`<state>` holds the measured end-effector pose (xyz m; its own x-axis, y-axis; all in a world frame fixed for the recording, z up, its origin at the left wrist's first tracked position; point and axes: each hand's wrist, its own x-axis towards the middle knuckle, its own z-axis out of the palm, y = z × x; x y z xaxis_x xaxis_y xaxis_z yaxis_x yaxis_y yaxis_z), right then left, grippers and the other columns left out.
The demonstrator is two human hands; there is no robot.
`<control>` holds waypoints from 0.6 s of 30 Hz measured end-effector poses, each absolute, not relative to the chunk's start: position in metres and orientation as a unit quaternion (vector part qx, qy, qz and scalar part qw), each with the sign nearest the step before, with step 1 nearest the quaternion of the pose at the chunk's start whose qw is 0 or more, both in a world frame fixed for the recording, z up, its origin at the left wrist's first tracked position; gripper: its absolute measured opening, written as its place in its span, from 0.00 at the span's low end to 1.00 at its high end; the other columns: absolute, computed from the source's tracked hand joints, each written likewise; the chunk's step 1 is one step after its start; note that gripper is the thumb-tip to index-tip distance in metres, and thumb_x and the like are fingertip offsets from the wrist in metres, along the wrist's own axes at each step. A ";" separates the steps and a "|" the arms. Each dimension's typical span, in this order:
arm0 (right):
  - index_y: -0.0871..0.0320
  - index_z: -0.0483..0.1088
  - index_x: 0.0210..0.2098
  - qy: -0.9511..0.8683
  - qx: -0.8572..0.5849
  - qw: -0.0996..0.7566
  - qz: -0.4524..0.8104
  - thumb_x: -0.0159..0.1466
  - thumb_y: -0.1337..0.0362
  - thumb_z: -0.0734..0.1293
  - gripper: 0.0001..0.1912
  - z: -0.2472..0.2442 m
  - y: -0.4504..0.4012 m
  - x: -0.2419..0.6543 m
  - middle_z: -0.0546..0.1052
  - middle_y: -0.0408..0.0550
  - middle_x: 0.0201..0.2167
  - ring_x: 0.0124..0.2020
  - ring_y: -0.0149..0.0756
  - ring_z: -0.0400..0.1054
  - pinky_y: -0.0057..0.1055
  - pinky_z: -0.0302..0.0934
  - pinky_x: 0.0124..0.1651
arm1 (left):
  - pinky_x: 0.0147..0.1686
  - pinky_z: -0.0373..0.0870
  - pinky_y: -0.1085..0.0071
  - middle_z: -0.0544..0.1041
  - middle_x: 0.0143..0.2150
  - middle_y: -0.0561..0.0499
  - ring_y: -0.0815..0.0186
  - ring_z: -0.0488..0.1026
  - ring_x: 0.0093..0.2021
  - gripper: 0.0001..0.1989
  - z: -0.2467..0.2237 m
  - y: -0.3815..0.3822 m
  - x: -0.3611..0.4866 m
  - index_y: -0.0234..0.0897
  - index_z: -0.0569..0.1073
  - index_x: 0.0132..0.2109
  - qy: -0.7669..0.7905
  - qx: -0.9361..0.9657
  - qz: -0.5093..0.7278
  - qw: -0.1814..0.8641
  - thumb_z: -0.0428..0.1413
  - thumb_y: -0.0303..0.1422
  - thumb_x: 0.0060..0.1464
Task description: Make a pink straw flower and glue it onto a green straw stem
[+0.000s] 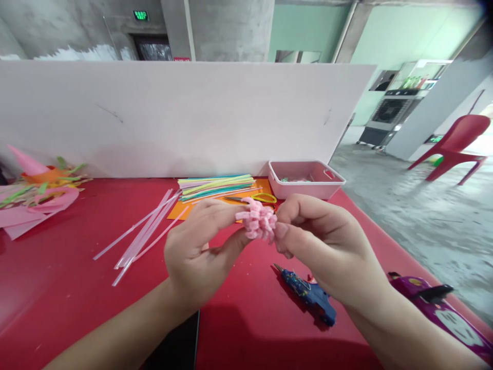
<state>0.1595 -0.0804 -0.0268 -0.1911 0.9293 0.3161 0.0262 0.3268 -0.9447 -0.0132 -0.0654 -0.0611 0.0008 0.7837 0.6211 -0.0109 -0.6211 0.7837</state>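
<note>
A pink fuzzy flower (257,221), made of what look like looped pipe cleaners, is held up above the red table. My left hand (204,246) pinches it from the left between thumb and fingers. From the right, my right hand (316,241) grips the flower's edge with thumb and forefinger. Below the right hand lies a blue glue gun (308,294), its nozzle pointing up and left. Behind the flower, scissors with yellow handles (264,198) are partly hidden.
Colourful pipe cleaners (215,187) lie on orange paper (175,211). Clear glue sticks (148,231) spread left of them. A pink bin (300,191) stands at the back, a purple power strip (439,308) at the right edge. Paper crafts (42,195) sit far left, before a white partition (185,118).
</note>
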 end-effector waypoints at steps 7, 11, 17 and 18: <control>0.55 0.70 0.26 -0.610 -0.307 0.531 0.502 0.65 0.55 0.68 0.15 -0.027 -0.083 0.159 0.71 0.40 0.21 0.25 0.27 0.62 0.26 0.57 0.27 | 0.41 0.72 0.70 0.81 0.31 0.56 0.64 0.77 0.35 0.08 -0.055 -0.067 -0.014 0.49 0.84 0.36 0.307 0.572 0.637 0.416 0.65 0.27 0.52; 0.55 0.73 0.31 -0.583 -0.290 0.511 0.560 0.66 0.55 0.68 0.11 -0.027 -0.084 0.158 0.73 0.39 0.23 0.22 0.23 0.62 0.22 0.56 0.24 | 0.43 0.74 0.66 0.82 0.38 0.51 0.62 0.77 0.39 0.06 -0.056 -0.062 -0.015 0.45 0.84 0.39 0.261 0.642 0.631 0.348 0.64 0.30 0.54; 0.55 0.74 0.31 -0.575 -0.273 0.492 0.594 0.66 0.58 0.69 0.09 -0.030 -0.085 0.156 0.75 0.38 0.24 0.21 0.20 0.62 0.19 0.56 0.23 | 0.41 0.76 0.68 0.81 0.41 0.49 0.64 0.77 0.39 0.08 -0.056 -0.056 -0.016 0.44 0.82 0.44 0.231 0.693 0.625 0.275 0.60 0.30 0.58; 0.55 0.74 0.31 -0.576 -0.279 0.494 0.589 0.66 0.58 0.69 0.10 -0.030 -0.085 0.156 0.74 0.38 0.23 0.21 0.20 0.62 0.18 0.56 0.23 | 0.41 0.76 0.67 0.81 0.41 0.50 0.65 0.77 0.37 0.08 -0.056 -0.057 -0.016 0.45 0.82 0.43 0.234 0.692 0.624 0.277 0.60 0.30 0.58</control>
